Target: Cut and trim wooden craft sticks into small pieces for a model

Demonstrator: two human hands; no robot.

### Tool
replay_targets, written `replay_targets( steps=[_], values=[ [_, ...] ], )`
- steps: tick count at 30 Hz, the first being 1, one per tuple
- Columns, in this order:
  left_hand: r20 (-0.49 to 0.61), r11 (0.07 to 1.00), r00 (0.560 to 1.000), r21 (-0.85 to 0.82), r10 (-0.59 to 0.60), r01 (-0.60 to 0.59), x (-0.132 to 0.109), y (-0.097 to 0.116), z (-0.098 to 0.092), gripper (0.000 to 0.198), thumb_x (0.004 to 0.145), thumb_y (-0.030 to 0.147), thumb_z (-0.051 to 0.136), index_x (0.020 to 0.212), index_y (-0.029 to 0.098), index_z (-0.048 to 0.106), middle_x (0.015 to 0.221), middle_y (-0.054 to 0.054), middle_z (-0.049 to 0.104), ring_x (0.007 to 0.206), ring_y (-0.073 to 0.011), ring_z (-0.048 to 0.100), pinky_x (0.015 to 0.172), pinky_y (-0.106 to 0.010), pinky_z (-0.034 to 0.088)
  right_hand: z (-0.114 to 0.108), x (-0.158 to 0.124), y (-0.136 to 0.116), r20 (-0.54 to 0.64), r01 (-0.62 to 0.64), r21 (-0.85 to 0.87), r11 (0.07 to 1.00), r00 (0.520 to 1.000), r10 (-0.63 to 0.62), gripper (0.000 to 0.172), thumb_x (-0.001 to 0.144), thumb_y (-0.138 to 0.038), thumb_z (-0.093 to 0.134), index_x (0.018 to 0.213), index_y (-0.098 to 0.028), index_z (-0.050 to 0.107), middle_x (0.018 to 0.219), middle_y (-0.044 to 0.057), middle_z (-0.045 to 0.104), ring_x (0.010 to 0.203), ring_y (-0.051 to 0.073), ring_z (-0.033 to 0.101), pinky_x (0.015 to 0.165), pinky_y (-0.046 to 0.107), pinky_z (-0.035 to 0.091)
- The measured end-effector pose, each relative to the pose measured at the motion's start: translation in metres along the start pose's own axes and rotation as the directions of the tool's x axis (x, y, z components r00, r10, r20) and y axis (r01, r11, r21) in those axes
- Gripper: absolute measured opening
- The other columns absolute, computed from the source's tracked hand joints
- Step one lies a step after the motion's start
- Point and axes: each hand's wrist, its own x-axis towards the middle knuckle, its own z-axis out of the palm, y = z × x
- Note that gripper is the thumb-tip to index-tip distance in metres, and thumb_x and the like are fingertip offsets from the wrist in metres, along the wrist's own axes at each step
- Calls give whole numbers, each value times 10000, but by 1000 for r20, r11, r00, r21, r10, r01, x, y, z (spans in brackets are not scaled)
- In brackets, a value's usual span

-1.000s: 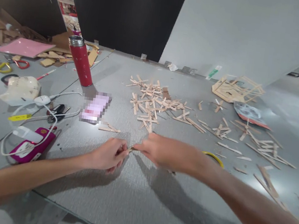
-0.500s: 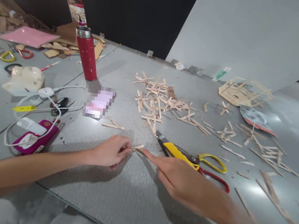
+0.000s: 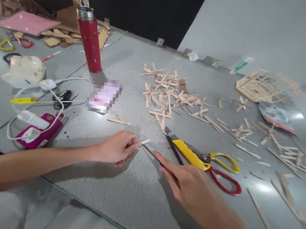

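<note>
My left hand (image 3: 116, 148) is closed in a pinch on a small wooden stick piece (image 3: 145, 142), whose pale end sticks out to the right of the fingertips. My right hand (image 3: 192, 186) is wrapped around a slim dark tool with a pointed tip (image 3: 150, 151); its exact kind is hard to make out. The tip meets or nearly meets the stick piece close to my left fingertips. Just beyond my right hand lie large scissors (image 3: 189, 155) with a yellow blade section and yellow and red handles.
Wooden stick pieces (image 3: 170, 94) lie heaped past the scissors, with more scattered right. A stick framework (image 3: 267, 87) stands at the back right. Leftward are a red bottle (image 3: 90, 41), a blurred phone (image 3: 105, 96), a purple device (image 3: 39, 132) with a white cable, and keys (image 3: 64, 100).
My right hand has drawn back slightly from the stick piece, so more of the dark tool shows. My left hand keeps its pinch. The whole view has shifted a little.
</note>
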Motion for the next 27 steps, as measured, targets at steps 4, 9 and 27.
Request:
replay_targets(
  steps=[4,9,27],
  values=[
    [-2,1000,1000,0,-2,2,-1,3,0,222,1019,214,437,797,217,420,538,69,539,333,-90,511,304,-157,352,19,-5,2,-61,120,-190,974,989,-134,424,1066,-197,396,1405,-116,638,581,14,678,457,173,597,473,298,408],
    [-1,1000,1000,-14,7,-7,0,0,0,238,1027,211,428,789,214,424,543,62,558,325,-86,516,297,-151,345,37,-13,11,-87,231,-253,940,962,-260,492,998,-39,338,1422,-65,586,577,-11,634,433,141,546,465,287,384],
    [16,1000,1000,11,-12,12,1,1,0,253,1027,181,439,782,221,394,544,79,548,320,-74,512,288,-142,344,-56,70,8,391,286,-15,958,884,-257,362,956,-87,438,1145,-185,731,564,-50,480,436,105,323,508,296,209]
  ],
)
